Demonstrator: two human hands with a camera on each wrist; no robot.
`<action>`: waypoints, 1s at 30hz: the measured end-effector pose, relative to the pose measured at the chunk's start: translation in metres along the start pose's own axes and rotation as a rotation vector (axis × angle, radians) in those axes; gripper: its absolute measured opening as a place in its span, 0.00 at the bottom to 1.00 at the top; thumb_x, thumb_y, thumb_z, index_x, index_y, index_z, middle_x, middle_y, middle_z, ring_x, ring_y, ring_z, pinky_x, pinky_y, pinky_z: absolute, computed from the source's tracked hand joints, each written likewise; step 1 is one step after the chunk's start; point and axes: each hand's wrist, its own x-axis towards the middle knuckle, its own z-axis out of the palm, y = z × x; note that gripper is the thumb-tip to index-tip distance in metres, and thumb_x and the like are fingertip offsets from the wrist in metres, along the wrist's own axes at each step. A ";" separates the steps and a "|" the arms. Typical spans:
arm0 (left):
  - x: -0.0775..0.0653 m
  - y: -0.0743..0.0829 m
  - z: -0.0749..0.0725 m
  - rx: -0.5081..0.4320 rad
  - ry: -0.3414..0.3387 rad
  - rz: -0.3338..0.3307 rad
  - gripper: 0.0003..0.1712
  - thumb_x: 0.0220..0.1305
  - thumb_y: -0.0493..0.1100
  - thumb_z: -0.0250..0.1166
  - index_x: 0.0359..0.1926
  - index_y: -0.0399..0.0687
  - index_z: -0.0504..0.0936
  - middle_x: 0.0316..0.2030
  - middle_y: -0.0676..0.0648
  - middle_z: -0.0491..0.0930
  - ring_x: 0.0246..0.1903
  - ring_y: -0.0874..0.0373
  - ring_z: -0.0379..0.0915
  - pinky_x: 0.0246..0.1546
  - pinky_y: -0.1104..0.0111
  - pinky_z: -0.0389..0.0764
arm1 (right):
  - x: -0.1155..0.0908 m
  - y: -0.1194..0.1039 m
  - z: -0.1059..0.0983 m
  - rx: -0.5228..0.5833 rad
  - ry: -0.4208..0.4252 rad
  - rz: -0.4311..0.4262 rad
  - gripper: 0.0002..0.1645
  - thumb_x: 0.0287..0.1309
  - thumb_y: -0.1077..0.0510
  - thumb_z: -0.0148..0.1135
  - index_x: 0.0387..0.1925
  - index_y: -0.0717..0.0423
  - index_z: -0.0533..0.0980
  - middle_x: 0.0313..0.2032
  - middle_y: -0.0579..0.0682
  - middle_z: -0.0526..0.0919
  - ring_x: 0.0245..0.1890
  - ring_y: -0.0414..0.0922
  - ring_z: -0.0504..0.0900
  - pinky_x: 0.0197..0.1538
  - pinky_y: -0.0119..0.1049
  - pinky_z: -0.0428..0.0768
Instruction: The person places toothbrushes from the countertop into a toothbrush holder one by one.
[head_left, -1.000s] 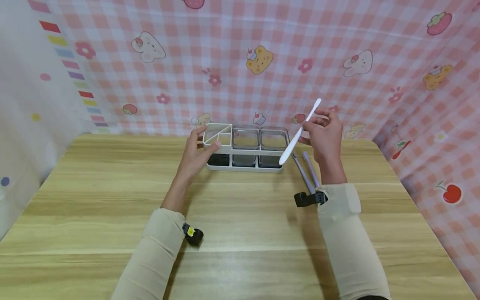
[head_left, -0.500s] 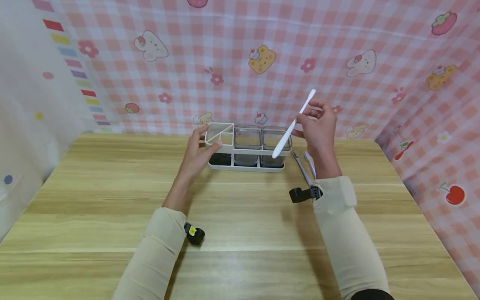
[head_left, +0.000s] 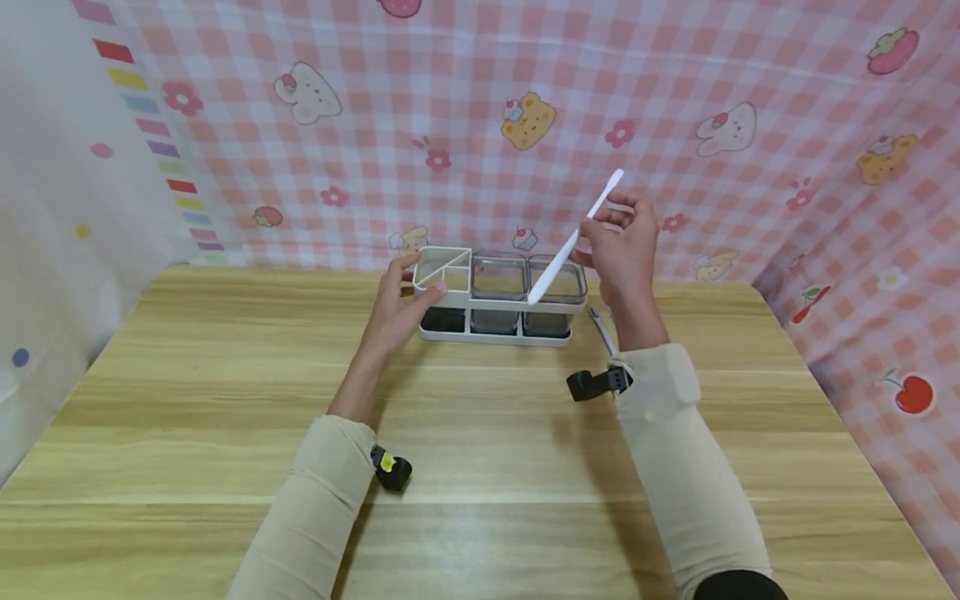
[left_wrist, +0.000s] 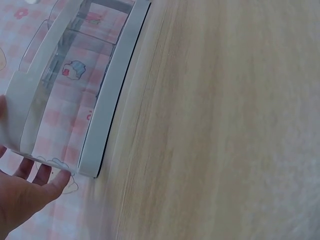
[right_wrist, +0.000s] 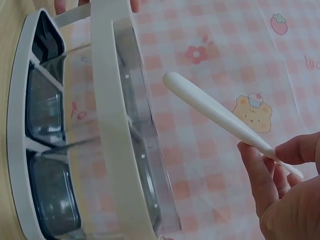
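A light-grey toothbrush holder (head_left: pixel 517 305) with two clear cups and a divided compartment stands at the back of the wooden table. My left hand (head_left: pixel 393 312) grips its left end, thumb at the front and fingers behind. Between thumb and fingers, my right hand (head_left: pixel 626 250) pinches a slim white toothbrush (head_left: pixel 555 270) in the air. The brush slants, its thick handle end down towards the right cup. In the right wrist view, the handle end of the toothbrush (right_wrist: pixel 215 110) is apart from the holder; bristles cannot be made out.
A greyish toothbrush (head_left: pixel 604 331) lies on the table (head_left: pixel 480 450) right of the holder, partly hidden by my right wrist. Behind the holder hangs a pink checked cloth (head_left: pixel 450 125); cloth also borders both sides.
My right hand has moved left and slightly up with the white toothbrush, bringing its handle end over the holder's right side. A purple toothbrush on the table is now hidden. The left hand keeps its grip.
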 end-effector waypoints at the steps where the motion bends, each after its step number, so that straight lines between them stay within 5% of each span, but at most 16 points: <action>1: 0.000 0.000 0.000 -0.002 0.001 0.003 0.39 0.68 0.48 0.66 0.74 0.47 0.62 0.62 0.35 0.64 0.58 0.44 0.63 0.52 0.55 0.71 | 0.000 0.000 0.002 0.009 0.000 -0.005 0.24 0.60 0.74 0.59 0.55 0.55 0.67 0.38 0.51 0.70 0.31 0.42 0.77 0.24 0.33 0.83; 30: -0.002 0.000 0.000 -0.030 -0.001 -0.015 0.38 0.69 0.52 0.66 0.75 0.51 0.62 0.62 0.37 0.63 0.57 0.45 0.62 0.51 0.56 0.71 | -0.005 -0.010 0.048 -0.020 -0.116 -0.100 0.23 0.65 0.71 0.58 0.57 0.56 0.62 0.41 0.51 0.70 0.36 0.46 0.78 0.31 0.38 0.86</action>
